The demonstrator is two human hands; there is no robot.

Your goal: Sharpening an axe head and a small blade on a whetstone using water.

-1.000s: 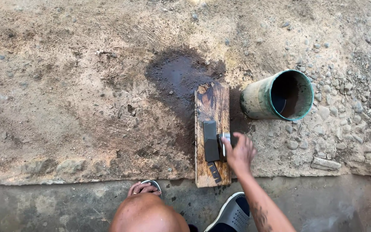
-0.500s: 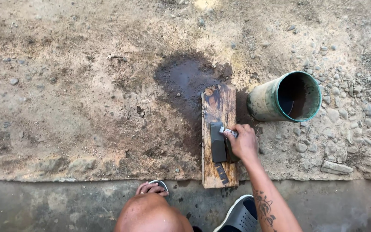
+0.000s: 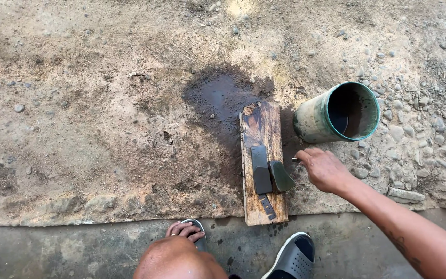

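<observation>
- on the wet wooden board [image 3: 262,129] lies a dark whetstone [image 3: 260,169], a blade [image 3: 281,176] leaning against it.
- right hand [image 3: 324,169] pinches the blade's handle end [image 3: 296,160], beside the green bucket [image 3: 336,113].
- left hand unseen.

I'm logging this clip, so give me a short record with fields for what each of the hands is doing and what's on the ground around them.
right hand: right hand beside the wooden board, fingers around a small thin object, too small to identify
left hand: not in view
board: wooden board flat on dirt, wet and dark-stained
on board: dark rectangular stone with a dark wedge-shaped piece against its right edge
container: green cylindrical container right of the board, open
ground: wet patch above the board
</observation>
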